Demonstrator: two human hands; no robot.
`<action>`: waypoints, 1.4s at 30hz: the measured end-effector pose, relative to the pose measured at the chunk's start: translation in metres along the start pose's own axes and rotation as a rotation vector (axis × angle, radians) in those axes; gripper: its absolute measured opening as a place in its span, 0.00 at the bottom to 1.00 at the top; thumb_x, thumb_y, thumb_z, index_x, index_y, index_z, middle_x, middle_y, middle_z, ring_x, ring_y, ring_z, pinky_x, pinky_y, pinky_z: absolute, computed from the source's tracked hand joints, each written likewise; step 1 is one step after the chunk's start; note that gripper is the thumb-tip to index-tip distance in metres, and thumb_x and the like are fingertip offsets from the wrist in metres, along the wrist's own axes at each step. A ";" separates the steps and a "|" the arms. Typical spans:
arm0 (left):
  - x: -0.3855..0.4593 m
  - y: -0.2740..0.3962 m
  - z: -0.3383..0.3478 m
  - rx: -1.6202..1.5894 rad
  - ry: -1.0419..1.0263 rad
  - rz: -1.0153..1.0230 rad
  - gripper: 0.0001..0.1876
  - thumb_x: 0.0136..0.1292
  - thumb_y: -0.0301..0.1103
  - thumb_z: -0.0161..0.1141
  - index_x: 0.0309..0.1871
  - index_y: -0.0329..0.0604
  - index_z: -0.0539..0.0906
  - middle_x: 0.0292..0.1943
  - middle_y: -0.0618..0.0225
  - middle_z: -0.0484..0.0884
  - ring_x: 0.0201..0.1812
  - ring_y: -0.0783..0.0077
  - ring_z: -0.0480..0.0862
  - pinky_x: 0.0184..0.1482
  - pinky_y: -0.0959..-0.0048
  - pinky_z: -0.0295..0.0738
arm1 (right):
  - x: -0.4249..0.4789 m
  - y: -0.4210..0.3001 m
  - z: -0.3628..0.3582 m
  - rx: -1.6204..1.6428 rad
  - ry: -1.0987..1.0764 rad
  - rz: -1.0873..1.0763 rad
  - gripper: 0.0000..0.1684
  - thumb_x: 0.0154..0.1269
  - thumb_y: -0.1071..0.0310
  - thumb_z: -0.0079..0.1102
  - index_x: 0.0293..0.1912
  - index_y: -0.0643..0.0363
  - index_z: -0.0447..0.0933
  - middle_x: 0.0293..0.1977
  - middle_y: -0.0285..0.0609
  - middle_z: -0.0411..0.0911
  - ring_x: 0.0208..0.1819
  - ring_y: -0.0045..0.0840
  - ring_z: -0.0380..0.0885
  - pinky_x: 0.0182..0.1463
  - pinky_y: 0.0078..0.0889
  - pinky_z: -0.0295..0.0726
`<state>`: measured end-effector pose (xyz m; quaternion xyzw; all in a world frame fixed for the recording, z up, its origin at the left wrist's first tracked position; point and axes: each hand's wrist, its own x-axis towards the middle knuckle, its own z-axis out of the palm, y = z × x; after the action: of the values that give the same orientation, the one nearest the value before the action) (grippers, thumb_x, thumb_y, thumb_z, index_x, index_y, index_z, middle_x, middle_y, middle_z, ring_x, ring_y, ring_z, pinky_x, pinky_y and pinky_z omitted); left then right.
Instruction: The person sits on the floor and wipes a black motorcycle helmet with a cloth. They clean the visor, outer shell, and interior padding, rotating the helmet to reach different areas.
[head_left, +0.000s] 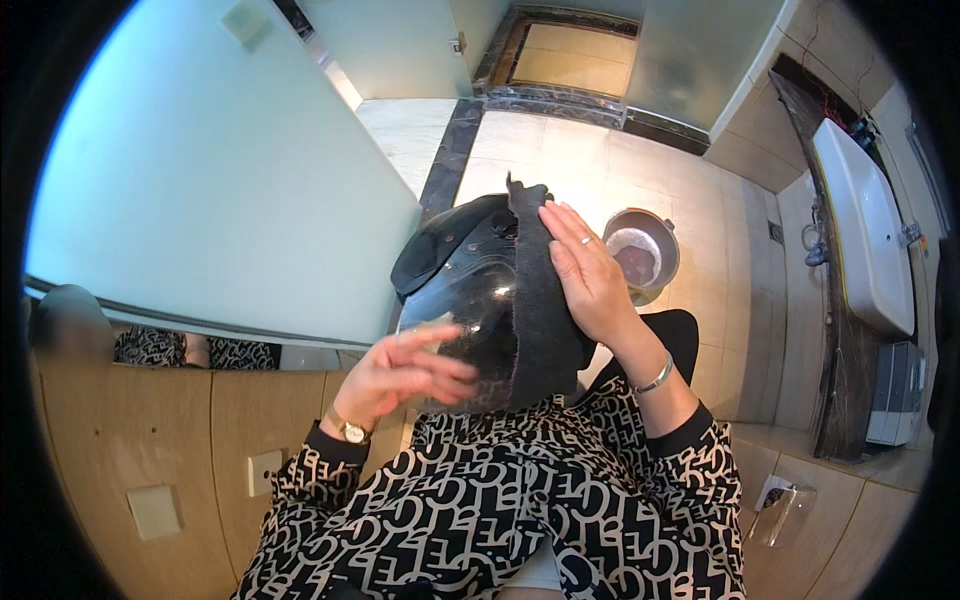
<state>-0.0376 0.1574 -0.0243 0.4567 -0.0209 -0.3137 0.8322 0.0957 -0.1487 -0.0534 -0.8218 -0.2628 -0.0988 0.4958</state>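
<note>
A glossy black helmet (480, 300) with a dark visor is before me, close to my lap. A dark grey cloth (544, 315) lies over its right side. My right hand (592, 277), with a ring and a bracelet, rests flat on the cloth's outer edge, fingers together. My left hand (412, 371), with a gold watch at the wrist, is over the lower left of the helmet's shell. Its fingers are spread and blurred; whether they touch the shell I cannot tell. Nothing shows in that hand.
On the tiled floor beyond my right hand stands a round bucket (670, 259) with whitish contents. A white washbasin (862, 232) on a dark stone counter is at the right, a grey and white box (896, 394) beside it. A frosted glass panel (217, 172) fills the left.
</note>
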 end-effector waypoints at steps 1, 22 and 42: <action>0.011 0.002 -0.005 -0.120 -0.056 -0.006 0.37 0.77 0.50 0.59 0.78 0.27 0.70 0.68 0.27 0.78 0.63 0.27 0.84 0.62 0.40 0.84 | -0.002 -0.001 0.000 -0.012 -0.002 0.000 0.26 0.84 0.63 0.48 0.72 0.64 0.74 0.74 0.56 0.73 0.78 0.48 0.68 0.81 0.46 0.63; 0.072 -0.010 0.016 -0.396 0.327 0.106 0.18 0.80 0.39 0.55 0.65 0.41 0.82 0.62 0.60 0.88 0.61 0.63 0.87 0.65 0.53 0.81 | 0.006 -0.068 0.003 -0.154 -0.138 -0.296 0.17 0.73 0.68 0.65 0.59 0.54 0.85 0.65 0.46 0.83 0.72 0.41 0.78 0.77 0.52 0.71; 0.055 -0.002 0.046 -0.192 0.276 0.047 0.23 0.68 0.19 0.64 0.66 0.39 0.80 0.58 0.61 0.88 0.57 0.59 0.89 0.60 0.54 0.88 | 0.050 -0.037 0.018 -0.313 -0.223 -0.228 0.19 0.77 0.62 0.56 0.58 0.59 0.86 0.62 0.48 0.85 0.73 0.42 0.74 0.80 0.56 0.64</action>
<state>-0.0089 0.0926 -0.0128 0.4133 0.1128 -0.2288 0.8741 0.1168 -0.1024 -0.0131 -0.8594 -0.3889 -0.1022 0.3158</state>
